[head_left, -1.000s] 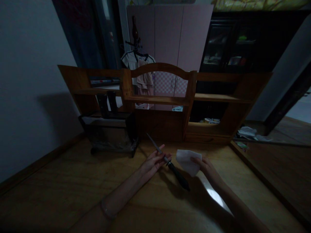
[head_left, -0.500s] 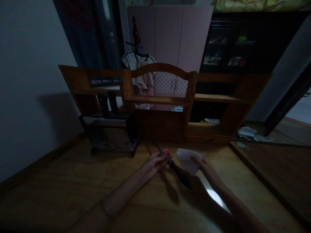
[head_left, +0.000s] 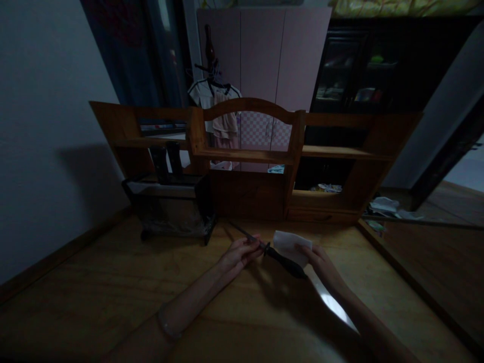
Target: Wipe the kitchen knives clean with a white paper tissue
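Observation:
My left hand [head_left: 239, 254] is closed around the thin dark rod of a sharpening steel [head_left: 289, 264], close to its guard. The rod's tip points up and to the left, and the black handle slants down to the right above the table. Between the fingers of my right hand [head_left: 316, 257] is a white sheet [head_left: 289, 243], paper or thin cloth; I cannot tell which. This sheet hangs just behind the black handle, and whether the two touch is unclear.
A knife block [head_left: 170, 212] with two black handles stands at the left of the wooden table [head_left: 151, 282]. Along the back runs a wooden shelf unit [head_left: 245, 156]. White wall borders the left side. Behind are a pink wardrobe [head_left: 260, 55] and hanging clothes [head_left: 225, 123].
The steel has turned in my left hand: its handle end has swung up and right, nearer the white sheet, while its tip has dipped left. My right hand has shifted slightly left.

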`<state>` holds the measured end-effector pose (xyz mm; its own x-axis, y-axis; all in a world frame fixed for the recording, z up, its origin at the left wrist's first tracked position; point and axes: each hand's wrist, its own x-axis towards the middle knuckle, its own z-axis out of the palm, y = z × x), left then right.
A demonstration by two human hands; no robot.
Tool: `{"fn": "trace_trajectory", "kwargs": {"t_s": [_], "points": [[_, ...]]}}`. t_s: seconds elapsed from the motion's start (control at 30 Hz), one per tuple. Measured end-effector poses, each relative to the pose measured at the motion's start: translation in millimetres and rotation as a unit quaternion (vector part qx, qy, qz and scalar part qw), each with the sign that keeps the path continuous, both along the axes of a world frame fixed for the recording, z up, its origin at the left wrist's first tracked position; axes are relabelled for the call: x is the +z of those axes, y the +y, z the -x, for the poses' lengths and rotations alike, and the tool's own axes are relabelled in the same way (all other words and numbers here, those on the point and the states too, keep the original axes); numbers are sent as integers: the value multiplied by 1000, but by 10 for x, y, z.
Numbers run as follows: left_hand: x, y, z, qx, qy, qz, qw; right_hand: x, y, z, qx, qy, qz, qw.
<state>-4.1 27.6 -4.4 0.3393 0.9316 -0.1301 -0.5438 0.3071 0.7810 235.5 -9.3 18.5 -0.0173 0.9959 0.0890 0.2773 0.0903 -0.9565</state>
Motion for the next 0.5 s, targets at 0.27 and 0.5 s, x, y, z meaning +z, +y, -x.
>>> {"fn": "trace_trajectory", "kwargs": {"t_s": [0.27, 0.5], "points": [[0, 21, 18, 0, 23, -17, 1000, 45, -60, 11, 8, 29, 7, 1000], [-89, 62, 20, 38, 32, 0, 999, 69, -132, 91, 88, 28, 31, 995]]}}
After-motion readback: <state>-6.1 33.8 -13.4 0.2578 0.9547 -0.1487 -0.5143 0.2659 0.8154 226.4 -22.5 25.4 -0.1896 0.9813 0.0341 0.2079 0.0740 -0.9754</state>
